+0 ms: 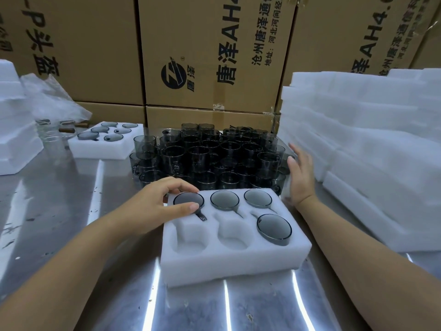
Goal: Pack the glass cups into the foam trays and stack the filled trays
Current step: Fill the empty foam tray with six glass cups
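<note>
A white foam tray [238,261] with six pockets lies in front of me on the shiny table. Several smoked glass cups sit in it: all three back pockets and the front right pocket [274,226] are filled, while the front left and front middle pockets are bare. My left hand [164,201] pinches the rim of the back left cup [188,199] between thumb and fingers. My right hand [301,174] hovers with straight fingers, holding nothing, beside the right edge of a dense cluster of loose dark cups [210,156] behind the tray.
A filled foam tray [105,149] lies at the back left, beside clear glassware [51,134] and a plastic bag. Stacks of foam pieces stand at the right [358,139] and far left [14,130]. Cardboard boxes [214,56] wall off the back.
</note>
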